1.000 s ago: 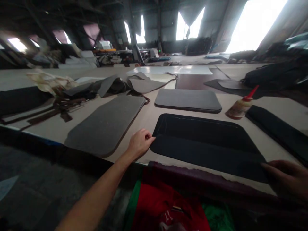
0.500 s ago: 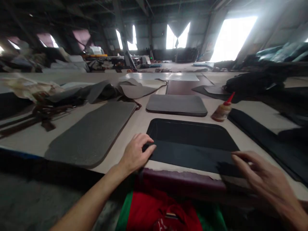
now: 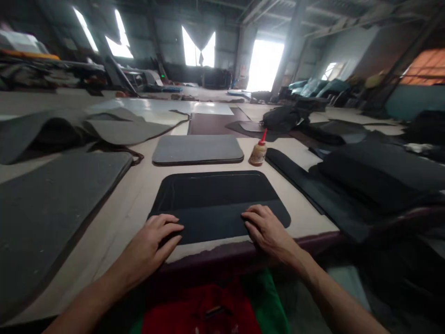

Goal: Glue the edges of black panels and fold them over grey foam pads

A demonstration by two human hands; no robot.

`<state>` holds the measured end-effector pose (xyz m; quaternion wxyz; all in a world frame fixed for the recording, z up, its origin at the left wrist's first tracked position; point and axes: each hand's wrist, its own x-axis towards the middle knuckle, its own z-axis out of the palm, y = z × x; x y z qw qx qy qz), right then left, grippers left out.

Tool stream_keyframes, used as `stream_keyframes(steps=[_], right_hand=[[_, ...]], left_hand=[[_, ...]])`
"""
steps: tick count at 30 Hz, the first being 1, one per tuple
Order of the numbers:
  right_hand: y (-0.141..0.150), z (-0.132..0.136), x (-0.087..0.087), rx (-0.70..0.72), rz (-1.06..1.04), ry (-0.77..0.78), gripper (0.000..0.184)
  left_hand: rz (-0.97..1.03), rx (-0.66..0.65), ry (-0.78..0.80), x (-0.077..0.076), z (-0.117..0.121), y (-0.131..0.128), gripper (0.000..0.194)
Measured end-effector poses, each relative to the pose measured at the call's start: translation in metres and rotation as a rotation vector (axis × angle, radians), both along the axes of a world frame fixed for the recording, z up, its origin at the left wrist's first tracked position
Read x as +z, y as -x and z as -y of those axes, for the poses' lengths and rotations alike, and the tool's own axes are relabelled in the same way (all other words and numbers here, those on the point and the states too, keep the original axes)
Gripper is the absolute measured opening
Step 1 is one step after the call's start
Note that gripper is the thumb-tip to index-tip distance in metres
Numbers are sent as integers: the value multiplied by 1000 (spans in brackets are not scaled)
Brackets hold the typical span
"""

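A black panel (image 3: 215, 189) with rounded corners lies flat on the table in front of me. Across its near half runs a slightly lighter dark band (image 3: 208, 222), perhaps a separate strip laid over it. My left hand (image 3: 156, 243) rests at the panel's near left corner, fingers stretched over the edge and thumb apart. On the near right part, my right hand (image 3: 266, 229) lies with its fingertips down on the band, fingers loosely extended. Neither hand grips anything. Just beyond the panel sits a stack of grey rounded pieces (image 3: 198, 149).
A glue bottle (image 3: 258, 153) with a red nozzle stands right of the grey stack. Large grey sheets (image 3: 66, 204) cover the left. Black folded material (image 3: 382, 171) is piled on the right. A dark red covering (image 3: 215, 257) hangs along the table's near edge.
The view has turned right. My right hand has come in from the panel's right end onto its near part. My left hand stays at the left end, now flatter.
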<state>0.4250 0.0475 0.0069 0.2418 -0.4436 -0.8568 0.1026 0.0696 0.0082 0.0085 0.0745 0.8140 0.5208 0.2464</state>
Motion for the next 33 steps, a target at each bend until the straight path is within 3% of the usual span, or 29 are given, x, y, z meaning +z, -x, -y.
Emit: stream_keyframes(steps=[7,14,22,24,29,33], right_hand=[[-78,-9,-21,-294,12,-139,35],[-107,-12,-24,-418,27,-200,35],[-103,-2,-17,-334,-75,-297,37],[-101,0,-15,-295,-78,-297,39],[-100,1,-14,-239,-56,-288,42],[-103,-2,-18,-202,-42,-304,35]], left_hand=[[-3,77,-6,-10,11,35,32],[-15,53,-39,-9,15,35,29],[112,73,-41,1,25,25,27],[239,164,-64,4,28,25,24],[629,543,-46,4,32,30,27],[712,565,-34,3,32,29,27]])
